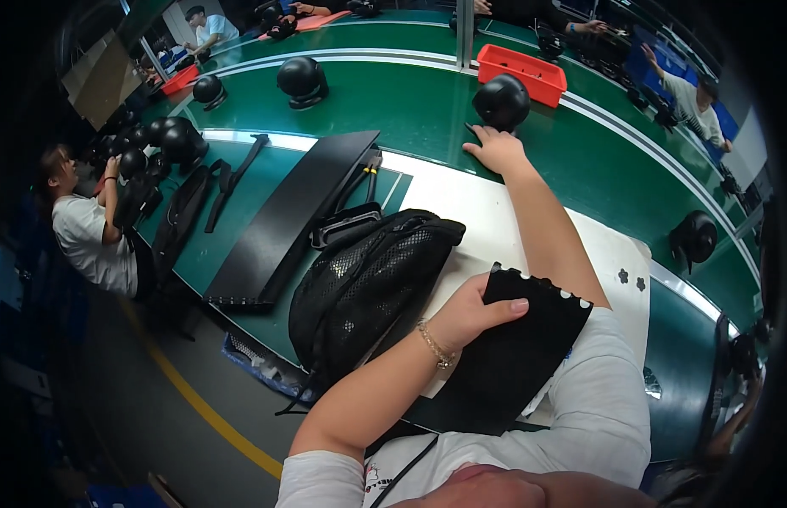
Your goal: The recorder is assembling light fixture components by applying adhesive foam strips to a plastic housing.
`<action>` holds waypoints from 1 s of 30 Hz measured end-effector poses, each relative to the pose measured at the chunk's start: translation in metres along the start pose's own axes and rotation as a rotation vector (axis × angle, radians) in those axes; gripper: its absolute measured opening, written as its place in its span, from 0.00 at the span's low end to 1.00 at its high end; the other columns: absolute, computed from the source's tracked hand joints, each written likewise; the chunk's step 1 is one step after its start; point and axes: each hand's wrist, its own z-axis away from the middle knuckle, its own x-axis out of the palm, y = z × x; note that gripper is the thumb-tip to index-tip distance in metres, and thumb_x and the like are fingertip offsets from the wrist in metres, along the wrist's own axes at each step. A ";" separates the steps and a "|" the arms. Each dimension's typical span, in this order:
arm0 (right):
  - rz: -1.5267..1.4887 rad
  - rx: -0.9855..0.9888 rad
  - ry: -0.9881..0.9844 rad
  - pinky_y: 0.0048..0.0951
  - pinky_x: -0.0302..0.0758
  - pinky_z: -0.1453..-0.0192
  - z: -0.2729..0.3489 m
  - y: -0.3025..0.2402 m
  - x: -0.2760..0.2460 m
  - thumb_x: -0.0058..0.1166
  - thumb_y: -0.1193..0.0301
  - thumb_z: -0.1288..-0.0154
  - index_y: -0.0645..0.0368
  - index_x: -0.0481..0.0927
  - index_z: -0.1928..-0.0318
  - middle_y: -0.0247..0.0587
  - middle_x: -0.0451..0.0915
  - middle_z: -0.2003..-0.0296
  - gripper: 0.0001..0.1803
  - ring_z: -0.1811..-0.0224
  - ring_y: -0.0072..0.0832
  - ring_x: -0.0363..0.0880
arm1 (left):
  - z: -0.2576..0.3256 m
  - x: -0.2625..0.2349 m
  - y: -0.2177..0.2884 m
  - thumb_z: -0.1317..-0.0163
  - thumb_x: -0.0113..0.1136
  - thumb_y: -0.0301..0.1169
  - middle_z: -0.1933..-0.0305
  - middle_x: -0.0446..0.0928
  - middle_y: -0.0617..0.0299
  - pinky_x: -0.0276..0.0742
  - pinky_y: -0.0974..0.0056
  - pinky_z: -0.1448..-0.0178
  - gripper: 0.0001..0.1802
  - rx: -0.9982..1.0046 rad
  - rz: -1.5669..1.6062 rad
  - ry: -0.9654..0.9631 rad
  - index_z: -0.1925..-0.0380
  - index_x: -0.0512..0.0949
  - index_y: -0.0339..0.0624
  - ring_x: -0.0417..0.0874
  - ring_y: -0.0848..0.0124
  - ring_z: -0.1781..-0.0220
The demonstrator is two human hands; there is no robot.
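Note:
My left hand (pixel 465 317), with a bracelet at its wrist, grips a flexible black sheet (pixel 516 347) near its upper end. The thumb lies on top and the other fingers are hidden beneath. Pale round spots line the sheet's scalloped edge. My right hand (pixel 498 151) reaches forward with fingers extended, right by the base of a round black helmet-like piece (pixel 502 100) on the green belt. Whether the fingertips touch it, I cannot tell. Left of my left forearm lies a black mesh bag (pixel 368 284).
A long black curved panel (pixel 296 216) and yellow-marked pliers-like handles (pixel 372 176) lie left on the bench. The white board (pixel 461 195) is under my arms. More round black pieces (pixel 302 80) and a red bin (pixel 529 78) stand on the belt. A co-worker (pixel 93 224) works at left.

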 end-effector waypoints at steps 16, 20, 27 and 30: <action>-1.462 0.293 0.234 0.14 0.58 0.87 0.251 0.050 -0.200 0.43 0.62 0.35 0.59 0.70 0.64 0.29 0.74 0.80 0.13 0.87 0.14 0.64 | 0.023 0.037 -0.004 0.49 0.64 0.27 0.77 0.71 0.71 0.66 0.74 0.68 0.08 -0.015 -0.268 -0.322 0.73 0.75 0.37 0.69 0.82 0.74; -1.615 0.323 0.229 0.13 0.61 0.85 0.310 0.045 -0.204 0.42 0.64 0.35 0.61 0.69 0.61 0.32 0.76 0.79 0.12 0.83 0.13 0.69 | 0.025 0.042 -0.009 0.52 0.63 0.25 0.81 0.72 0.64 0.65 0.73 0.72 0.08 0.066 -0.523 -0.491 0.76 0.75 0.33 0.70 0.79 0.77; -1.584 0.467 -0.105 0.14 0.65 0.77 0.336 0.040 -0.191 0.44 0.64 0.35 0.60 0.70 0.57 0.33 0.75 0.79 0.13 0.79 0.16 0.70 | 0.027 0.047 -0.009 0.58 0.64 0.22 0.80 0.74 0.51 0.69 0.65 0.72 0.08 0.318 -0.642 -0.510 0.80 0.75 0.31 0.74 0.62 0.79; -1.280 0.340 -0.024 0.19 0.68 0.74 0.343 0.046 -0.190 0.45 0.61 0.36 0.62 0.70 0.54 0.36 0.76 0.74 0.17 0.76 0.20 0.72 | 0.025 0.047 -0.014 0.56 0.64 0.23 0.82 0.71 0.56 0.66 0.67 0.75 0.07 0.392 -0.632 -0.484 0.81 0.74 0.34 0.72 0.66 0.80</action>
